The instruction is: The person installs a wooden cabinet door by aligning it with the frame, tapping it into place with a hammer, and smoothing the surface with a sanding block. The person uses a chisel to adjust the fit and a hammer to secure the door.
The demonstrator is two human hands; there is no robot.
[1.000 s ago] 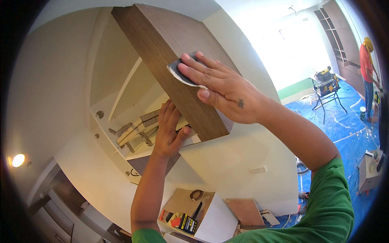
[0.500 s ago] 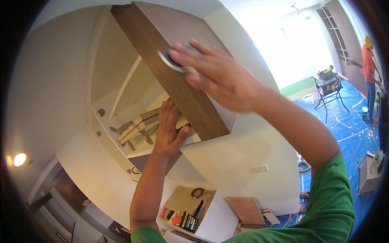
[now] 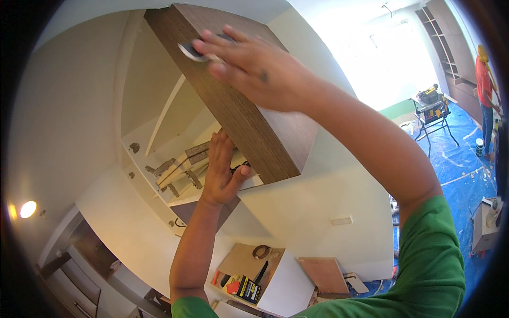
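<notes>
My right hand (image 3: 249, 66) holds a dark piece of sandpaper (image 3: 193, 51) with a pale curled edge, pressed under fairly straight fingers. It lies against the upper front edge of a brown wood-grain cabinet panel (image 3: 241, 122). Lower down, my left hand (image 3: 220, 172) rests at the panel's inner side, its fingers stretched upward and thumb apart, holding nothing visible. Behind that hand, the open cabinet interior (image 3: 159, 138) shows pale strips and rough brown patches. Part of the sandpaper is hidden beneath my right fingers.
Below stands a white box-like cabinet (image 3: 289, 281) topped with a tape roll (image 3: 261, 252) and tools. A board (image 3: 324, 275) leans at the wall. Rightward, a person in red (image 3: 483, 85) stands near a saw on a stand (image 3: 432, 108), over blue floor sheeting (image 3: 456, 153).
My right hand has moved up and left along the panel edge with the sandpaper. My left hand stays in place at the panel's inner side.
</notes>
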